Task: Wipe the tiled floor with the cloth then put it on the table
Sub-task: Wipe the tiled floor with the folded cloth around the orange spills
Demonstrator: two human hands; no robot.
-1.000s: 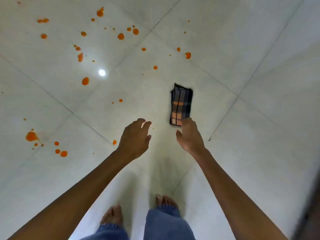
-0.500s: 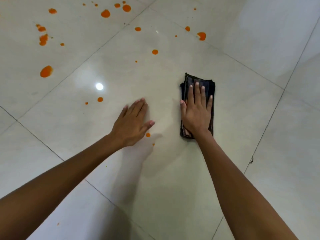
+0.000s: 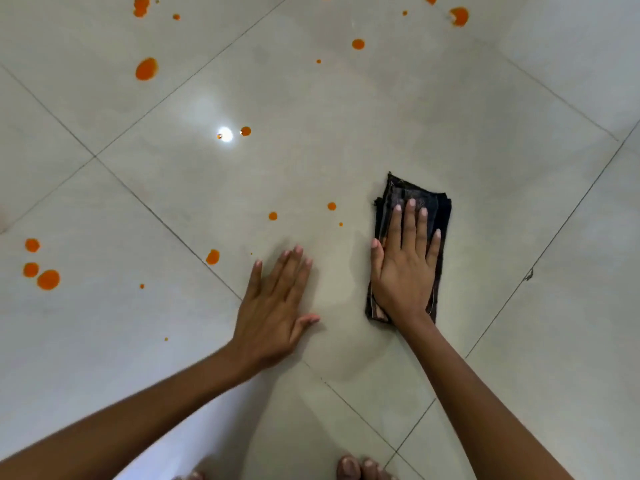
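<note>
A dark checked cloth (image 3: 431,206), folded into a narrow strip, lies flat on the pale glossy tiled floor (image 3: 485,133). My right hand (image 3: 405,268) presses down on it with straight, spread fingers; its palm covers the cloth's near half. My left hand (image 3: 277,306) rests flat on the bare tile just left of the cloth, fingers straight. Orange spill drops are scattered over the floor: small ones (image 3: 331,206) close to the cloth's left, larger ones (image 3: 146,68) farther away at the upper left.
More orange drops (image 3: 47,279) sit at the left edge and along the top (image 3: 459,16). A bright lamp reflection (image 3: 225,134) shines on the tile. My bare toes (image 3: 360,467) show at the bottom edge. No table is in view.
I have bent down to the floor. My right hand went from reaching for the cloth to pressing flat on it; my left hand came down flat on the tile beside it.
</note>
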